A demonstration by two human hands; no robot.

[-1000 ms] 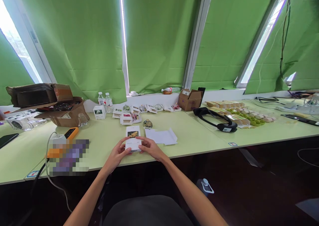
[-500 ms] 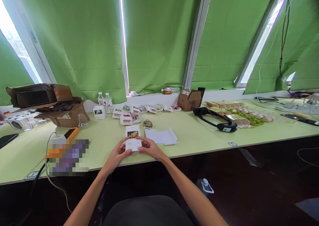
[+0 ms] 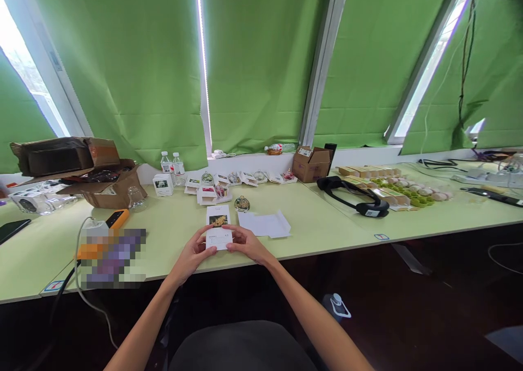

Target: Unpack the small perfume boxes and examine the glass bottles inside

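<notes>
A small white box with a gold-on-black picture on its lid lies flat on the pale green table in front of me. My left hand pinches its near left edge. My right hand grips its near right edge, fingers curled over the end. Just behind the box sits a round dark ornament, and a flat white paper insert lies to the right of the box.
Several small white boxes and ornaments and two water bottles stand further back. Open cardboard boxes are at the left, a small carton and a black headset at the right. A white cable runs off the front edge.
The box's near end flap, standing up a second ago, has been pressed down flat. Both hands stay at the box's near end.
</notes>
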